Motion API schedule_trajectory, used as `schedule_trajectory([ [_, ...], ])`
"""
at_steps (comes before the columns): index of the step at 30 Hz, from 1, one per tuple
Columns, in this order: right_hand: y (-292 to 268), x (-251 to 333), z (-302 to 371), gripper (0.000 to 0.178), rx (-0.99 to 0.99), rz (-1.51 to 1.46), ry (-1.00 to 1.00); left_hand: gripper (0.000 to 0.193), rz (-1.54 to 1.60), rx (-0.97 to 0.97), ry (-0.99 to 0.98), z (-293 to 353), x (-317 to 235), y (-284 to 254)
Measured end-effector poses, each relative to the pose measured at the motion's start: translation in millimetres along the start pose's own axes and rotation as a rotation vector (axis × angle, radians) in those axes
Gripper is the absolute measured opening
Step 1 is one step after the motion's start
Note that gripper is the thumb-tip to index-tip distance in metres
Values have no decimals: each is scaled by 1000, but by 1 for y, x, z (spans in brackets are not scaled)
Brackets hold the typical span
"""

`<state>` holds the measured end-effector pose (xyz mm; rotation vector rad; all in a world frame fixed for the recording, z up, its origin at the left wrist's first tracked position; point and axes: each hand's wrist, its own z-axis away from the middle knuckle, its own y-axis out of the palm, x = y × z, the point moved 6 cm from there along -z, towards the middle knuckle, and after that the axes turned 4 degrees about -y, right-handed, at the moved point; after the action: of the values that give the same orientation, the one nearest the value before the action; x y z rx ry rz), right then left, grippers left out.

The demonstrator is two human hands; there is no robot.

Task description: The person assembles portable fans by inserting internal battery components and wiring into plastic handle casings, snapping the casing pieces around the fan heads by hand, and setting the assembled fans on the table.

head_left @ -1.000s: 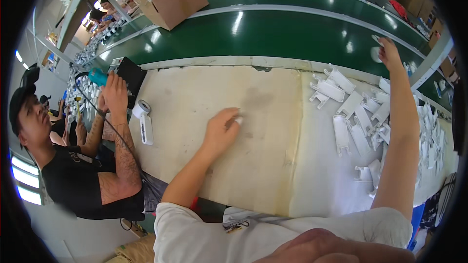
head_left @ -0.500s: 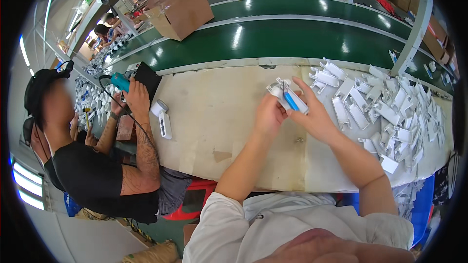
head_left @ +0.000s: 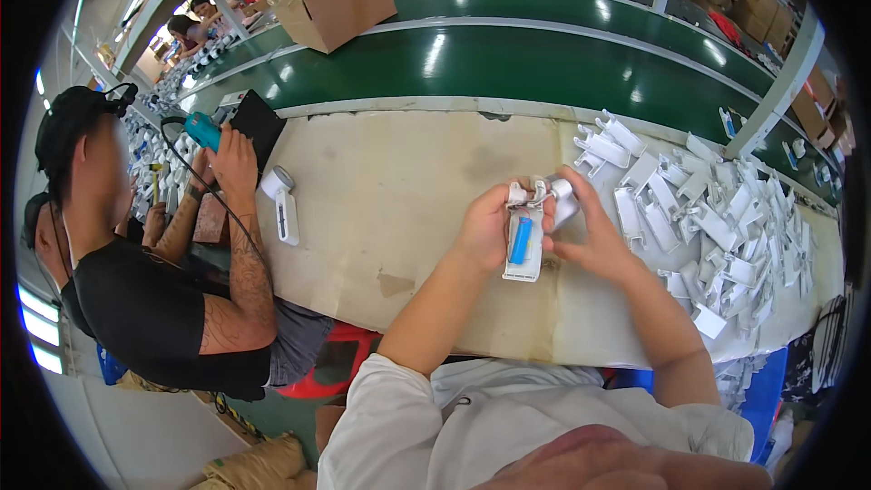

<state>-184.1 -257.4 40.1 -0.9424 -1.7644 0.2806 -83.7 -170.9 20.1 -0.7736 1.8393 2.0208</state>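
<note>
Here we are, right of centre in the frame, with both hands up over the bench point(head_left: 408, 172). The left hand point(head_left: 484, 229) is closed around the side of an open white housing point(head_left: 523, 270), its tray facing up and a blue cylinder point(head_left: 521, 240) lying lengthwise inside. Over to the right hand point(head_left: 592, 241): fingers curled about a rounded white piece point(head_left: 564, 203) at the housing's upper end, thumb low by its right edge.

Good handling here, I'd say, means a firm, steady left grip, with light work from the right. Hold that tray level, or the blue cylinder may slip out. Bring the rounded piece in straight; a twist could strain whatever sits at the joint, where the small parts are too fine to make out. No forcing! Over at right, loose white shells point(head_left: 717, 222) lie heaped, well clear of the left elbow.
</note>
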Motion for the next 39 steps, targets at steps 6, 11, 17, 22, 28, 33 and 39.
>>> schedule_trajectory([
  [6, 14, -48, 16, 88, 3, -1086, 338, 25, 108, 107, -31, 0, 3, 7],
  [11, 14, -39, 22, 86, 142, -890, 431, 27, 74, -65, -110, 0, 11, -2],
  [17, -47, -9, 13, 69, -258, 438, -296, 22, -661, -306, -125, -13, 18, -33],
  [22, -49, -10, 12, 55, -350, 446, -375, 22, -654, -245, -222, -11, 15, -13],
  [28, -47, -7, 16, 56, -342, 488, -374, 21, -693, -214, -183, -8, 20, -11],
  [33, -48, 0, 15, 60, -235, 487, -365, 18, -769, -215, -167, -8, 23, -12],
  [39, -59, -25, 20, 55, -77, -533, 68, 21, -1050, -144, -120, -12, 33, -6],
])
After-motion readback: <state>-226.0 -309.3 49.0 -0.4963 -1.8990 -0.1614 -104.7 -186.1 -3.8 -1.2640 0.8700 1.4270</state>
